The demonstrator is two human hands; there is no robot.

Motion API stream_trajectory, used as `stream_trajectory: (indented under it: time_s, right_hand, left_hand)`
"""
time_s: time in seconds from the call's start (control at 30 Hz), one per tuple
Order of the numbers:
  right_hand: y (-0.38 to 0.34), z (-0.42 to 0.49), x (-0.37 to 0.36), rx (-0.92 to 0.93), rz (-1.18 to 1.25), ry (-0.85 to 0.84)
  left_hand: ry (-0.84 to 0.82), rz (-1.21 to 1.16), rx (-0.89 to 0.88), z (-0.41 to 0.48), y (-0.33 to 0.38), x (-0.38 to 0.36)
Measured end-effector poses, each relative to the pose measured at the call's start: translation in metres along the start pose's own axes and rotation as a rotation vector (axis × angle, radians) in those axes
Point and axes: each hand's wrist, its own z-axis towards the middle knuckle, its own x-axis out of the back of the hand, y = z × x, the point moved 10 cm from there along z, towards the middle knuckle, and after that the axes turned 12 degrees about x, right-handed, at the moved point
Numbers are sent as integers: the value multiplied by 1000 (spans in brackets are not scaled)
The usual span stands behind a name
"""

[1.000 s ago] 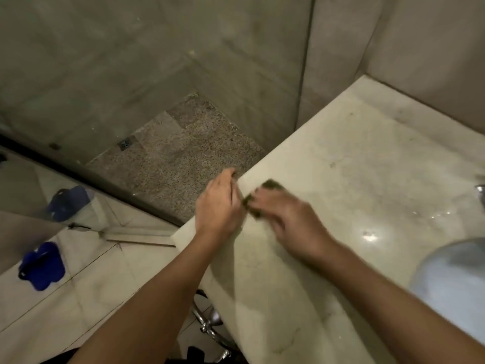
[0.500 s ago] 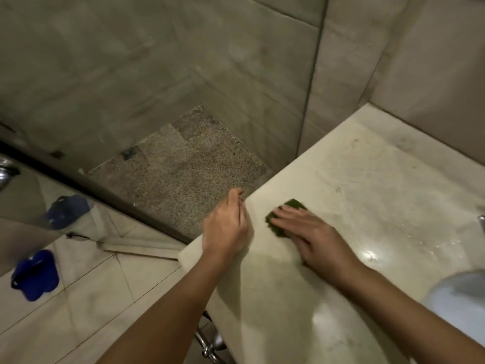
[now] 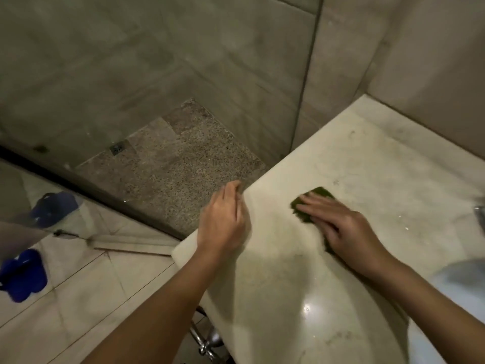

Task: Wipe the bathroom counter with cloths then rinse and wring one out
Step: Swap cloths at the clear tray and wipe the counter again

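Right hand pressing flat, fingers straight, on green cloth on marble surface; left hand resting loosely curled at the surface's edge, holding nothing.

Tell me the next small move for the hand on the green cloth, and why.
Probably slide the right hand and green cloth toward the back wall: faint marks show on the counter there, and straight fingers press the cloth flat.

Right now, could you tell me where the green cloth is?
Head view: the green cloth lies on the counter near its left edge, under the right hand.
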Motion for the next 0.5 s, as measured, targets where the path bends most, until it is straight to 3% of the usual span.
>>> stream_trajectory:
  time_s: [0.17, 0.33, 0.43, 0.5]
  right_hand:
    - [33, -16, 36, -164, -110, 169]
    - [24, -31, 34, -84, -129, 73]
    - [53, -35, 64, -179, -131, 148]
    - [76, -23, 81, -247, -164, 207]
  left_hand:
    - [156, 35, -136, 2, 35, 11]
    - [-42, 126, -207, 46, 99, -47]
    - [-140, 149, -147, 71, 106, -76]
    - [-109, 141, -147, 73, 107, -77]
